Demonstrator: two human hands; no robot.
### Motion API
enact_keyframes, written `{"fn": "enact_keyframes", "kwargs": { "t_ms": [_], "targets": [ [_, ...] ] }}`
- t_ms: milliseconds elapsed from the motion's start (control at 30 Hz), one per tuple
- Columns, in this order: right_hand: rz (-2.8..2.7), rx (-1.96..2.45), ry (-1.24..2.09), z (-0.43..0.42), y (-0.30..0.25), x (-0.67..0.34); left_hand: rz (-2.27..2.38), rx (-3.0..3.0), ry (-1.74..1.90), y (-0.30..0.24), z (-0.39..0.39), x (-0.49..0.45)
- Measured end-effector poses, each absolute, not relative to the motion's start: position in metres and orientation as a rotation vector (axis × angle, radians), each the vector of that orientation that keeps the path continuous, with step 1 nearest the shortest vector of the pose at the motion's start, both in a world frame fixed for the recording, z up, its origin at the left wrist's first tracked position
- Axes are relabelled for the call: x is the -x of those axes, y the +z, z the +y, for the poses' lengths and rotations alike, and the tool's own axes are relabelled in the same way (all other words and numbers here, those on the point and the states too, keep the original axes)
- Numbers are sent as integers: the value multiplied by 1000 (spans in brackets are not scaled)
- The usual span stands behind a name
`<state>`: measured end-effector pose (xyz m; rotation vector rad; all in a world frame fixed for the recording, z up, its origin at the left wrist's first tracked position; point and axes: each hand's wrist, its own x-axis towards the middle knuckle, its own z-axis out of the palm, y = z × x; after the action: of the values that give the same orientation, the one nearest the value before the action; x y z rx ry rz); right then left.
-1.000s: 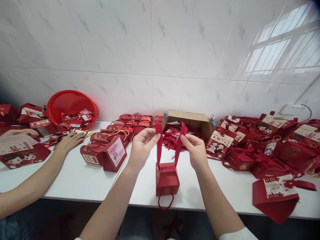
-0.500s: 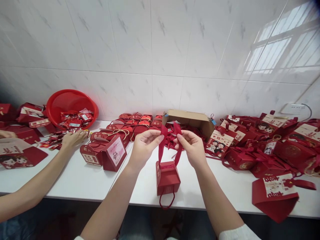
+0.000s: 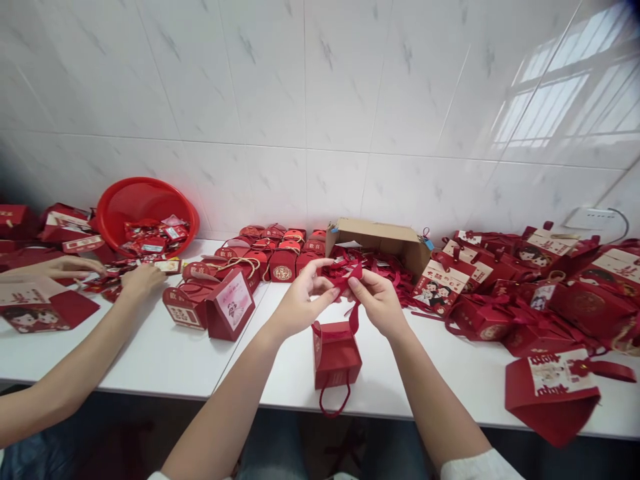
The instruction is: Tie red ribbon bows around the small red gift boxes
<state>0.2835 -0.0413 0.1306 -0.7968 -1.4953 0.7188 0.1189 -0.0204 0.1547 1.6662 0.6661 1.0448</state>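
Ribbon, flat dark red fabric (image 3: 355, 320), is up off the small red card box and in both hands. Left hand (image 3: 303, 297): thumb and fingers narrow, closed on its part of the ribbon; exact grip hard to read against the red behind. Right hand (image 3: 380, 300): thumb and forefinger pinched tight on the ribbon, other fingers curled. Hands near each other, ribbon bunched between the fingertips, crossing detail too small to tell.

Small red card box (image 3: 337, 363) sits upright on the white tabletop (image 3: 390, 380), below the hands, near the front edge. Its dark red cord loop (image 3: 334, 415) hangs at the front, past the edge. Neither hand touches the box.

Behind the hands: open brown cardboard carton (image 3: 377, 231) with a heap of dark red ribbons (image 3: 397, 270) in it. Left of that, rows of small red boxes (image 3: 285, 262) by the wall; closer in, a red gabled box with a pale pink picture panel (image 3: 231, 303).

Right: pile of red and cream printed boxes (image 3: 580, 300), plus a red box with a cream label (image 3: 553, 397) overhanging the front edge.

Far left: co-worker's hands (image 3: 143, 283) over red wrapped packets, in front of a round red plastic basin (image 3: 123, 213).
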Motion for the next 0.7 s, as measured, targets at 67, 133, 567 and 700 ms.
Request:
{"fn": "enact_keyframes", "kwargs": {
  "t_ms": [67,133,567,700],
  "targets": [
    [-1654,784,609,-41,129,-291,595,-1504,950,152,-16,-116],
    [-1852,759,453,-41,127,-298,578,-1345,924,150,-13,-114],
    [-1958,758,-55,-40,117,-301,631,-1558,1090,143,-16,-111],
    [-1779,811,13,-40,112,-293,730,-1980,1290,137,-18,-110]
  ]
}}
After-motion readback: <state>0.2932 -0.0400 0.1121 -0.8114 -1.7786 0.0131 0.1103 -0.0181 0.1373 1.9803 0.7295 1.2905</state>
